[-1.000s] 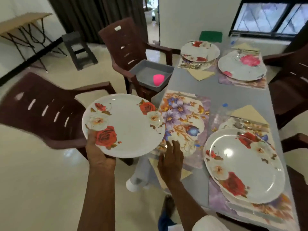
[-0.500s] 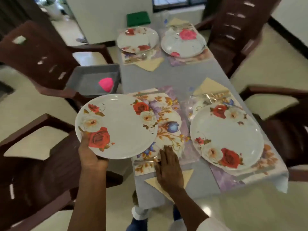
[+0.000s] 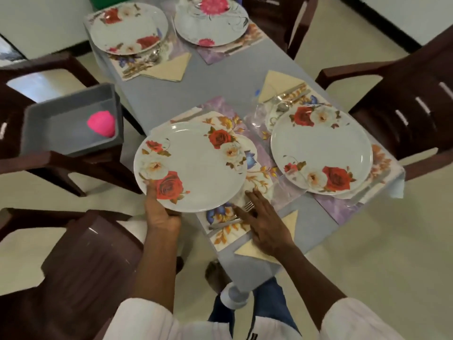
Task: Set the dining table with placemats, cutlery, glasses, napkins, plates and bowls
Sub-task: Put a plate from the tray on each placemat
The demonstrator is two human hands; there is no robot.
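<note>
My left hand [image 3: 160,214] grips the near rim of a white rose-patterned plate [image 3: 193,165] and holds it over the left part of a floral placemat [image 3: 259,173] at the table's near-left setting. With straight fingers, my right hand [image 3: 264,224] rests on that placemat, touching a fork [image 3: 231,218] that lies on it. A yellow napkin [image 3: 289,222] sticks out from under my right hand. Three more plates sit on placemats: one at the near right [image 3: 321,149], two at the far end [image 3: 128,28] [image 3: 212,19].
A grey bin [image 3: 71,123] holding a pink thing [image 3: 101,123] sits on the seat of a brown chair at the left. Brown chairs [image 3: 404,104] ring the grey table [image 3: 152,94]. Cutlery [image 3: 286,96] and a napkin lie beyond the near-right plate.
The plate in my left hand has moved right, over the placemat. My right hand has slid right along the placemat's near edge onto the fork. The camera now looks more steeply down.
</note>
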